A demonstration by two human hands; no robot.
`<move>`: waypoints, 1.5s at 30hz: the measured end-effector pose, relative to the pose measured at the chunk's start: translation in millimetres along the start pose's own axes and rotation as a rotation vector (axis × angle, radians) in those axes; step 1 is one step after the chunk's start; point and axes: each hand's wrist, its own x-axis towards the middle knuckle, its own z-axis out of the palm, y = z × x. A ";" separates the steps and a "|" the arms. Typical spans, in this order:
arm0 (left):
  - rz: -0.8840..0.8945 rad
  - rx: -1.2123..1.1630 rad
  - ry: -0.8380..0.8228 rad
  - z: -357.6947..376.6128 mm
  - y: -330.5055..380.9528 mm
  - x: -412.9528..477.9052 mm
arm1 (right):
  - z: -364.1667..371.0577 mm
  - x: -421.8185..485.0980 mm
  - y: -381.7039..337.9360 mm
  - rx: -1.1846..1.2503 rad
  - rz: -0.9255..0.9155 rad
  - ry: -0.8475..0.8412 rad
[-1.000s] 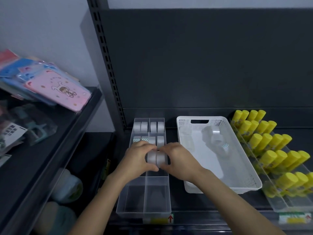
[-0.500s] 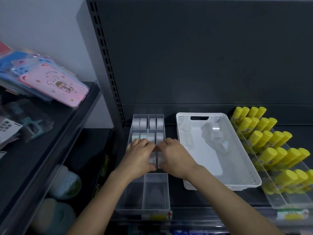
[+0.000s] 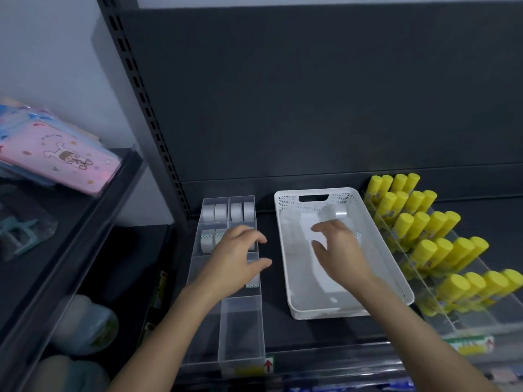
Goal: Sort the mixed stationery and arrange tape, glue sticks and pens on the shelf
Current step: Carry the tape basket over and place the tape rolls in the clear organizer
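My right hand [image 3: 338,250] over white basket [image 3: 379,267], fingers spread, empty; left hand [image 3: 236,258] open above clear divider tray [image 3: 243,335]. Tape roll [image 3: 339,213]: light, stiff, slick; pinch across flat sides.

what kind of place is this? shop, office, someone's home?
Most likely a stationery shop's retail shelving. The upright is slotted like store gondola racks, the yellow glue sticks stand in tiered display rows, a shelf-edge label sits below them, and packaged goods are stacked on the neighbouring shelf.
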 end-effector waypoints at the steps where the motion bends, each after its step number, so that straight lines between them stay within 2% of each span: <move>1: 0.024 0.003 -0.003 2.2 6.6 5.9 | -3.8 1.3 9.5 -0.035 0.032 0.018; 5: 0.104 0.044 -0.048 14.1 32.2 33.8 | -15.6 8.1 40.5 -0.172 0.118 -0.004; 7: 0.116 0.110 -0.095 23.4 40.8 51.4 | -16.0 9.7 48.2 -0.222 0.100 -0.030; 12: 0.126 0.545 -0.220 43.1 55.6 93.2 | -15.5 9.9 49.6 -0.347 0.034 -0.131; 16: 0.106 0.684 -0.271 50.5 56.6 105.1 | -18.0 11.2 49.8 -0.345 0.022 -0.150; 22: 0.119 0.682 -0.307 54.9 58.4 105.1 | -15.7 13.7 55.6 -0.276 0.050 -0.189; 27: 0.006 0.484 -0.381 57.8 65.3 97.9 | -11.5 7.9 57.1 -0.194 0.095 -0.209; 34: 0.085 0.449 -0.592 60.9 59.2 93.8 | -14.4 2.0 57.1 -0.152 0.112 -0.246; 39: 0.131 0.579 -0.572 63.5 62.1 93.1 | -14.6 -0.4 60.1 -0.146 0.106 -0.273; 45: 0.153 0.507 -0.584 67.9 61.5 84.1 | -16.2 -6.1 59.6 -0.061 0.160 -0.278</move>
